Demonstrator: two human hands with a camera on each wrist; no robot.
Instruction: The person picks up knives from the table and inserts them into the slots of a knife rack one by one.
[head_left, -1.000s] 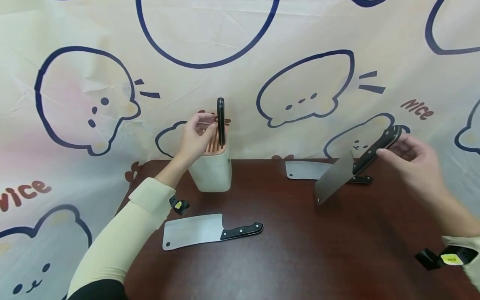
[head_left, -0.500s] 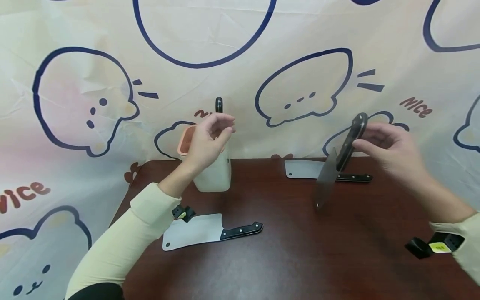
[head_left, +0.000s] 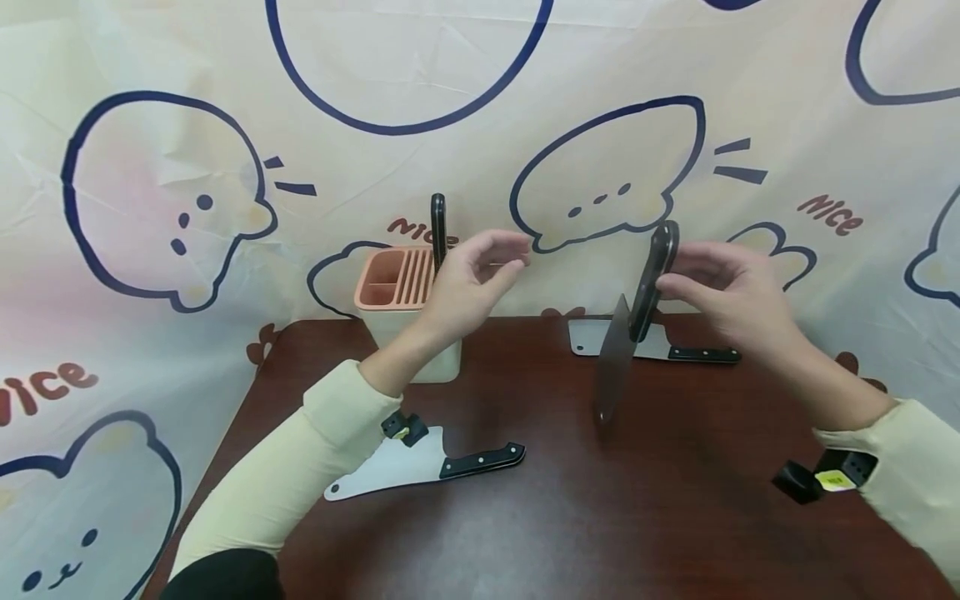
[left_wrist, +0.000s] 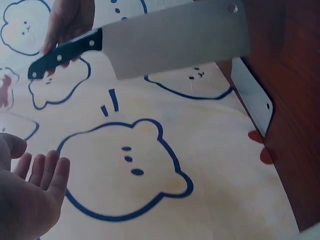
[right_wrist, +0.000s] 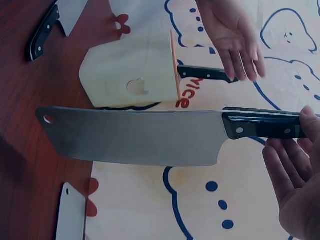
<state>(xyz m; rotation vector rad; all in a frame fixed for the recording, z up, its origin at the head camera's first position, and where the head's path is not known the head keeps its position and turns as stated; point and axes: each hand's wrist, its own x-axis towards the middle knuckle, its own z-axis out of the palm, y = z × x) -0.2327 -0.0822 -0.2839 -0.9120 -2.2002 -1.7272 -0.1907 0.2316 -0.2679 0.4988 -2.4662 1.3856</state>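
Note:
My right hand (head_left: pixel 731 292) pinches the black riveted handle of a cleaver (right_wrist: pixel 135 137) between thumb and fingers. The cleaver hangs above the table, its blade pointing down with the handle up. My left hand (head_left: pixel 472 279) is in the air with fingers loosely bent and nothing in it, to the right of the knife block (head_left: pixel 390 323). This block is white with a peach slotted top, and one black-handled knife (head_left: pixel 438 221) stands upright in it. The left forearm and hand hide part of the block. In the left wrist view, the left hand (left_wrist: pixel 35 195) lies palm up, apart from the held cleaver.
A second cleaver (head_left: pixel 483 462) lies at the front left of the dark wooden table (head_left: pixel 570 517), its blade partly behind the left sleeve. Another cleaver (head_left: pixel 703 355) lies at the table's back edge, behind the held one. A patterned cloth (head_left: pixel 480 167) hangs behind.
My left hand has left the upright knife's handle and moved right. The right hand has carried its cleaver leftward, the blade turning edge-on to the head view.

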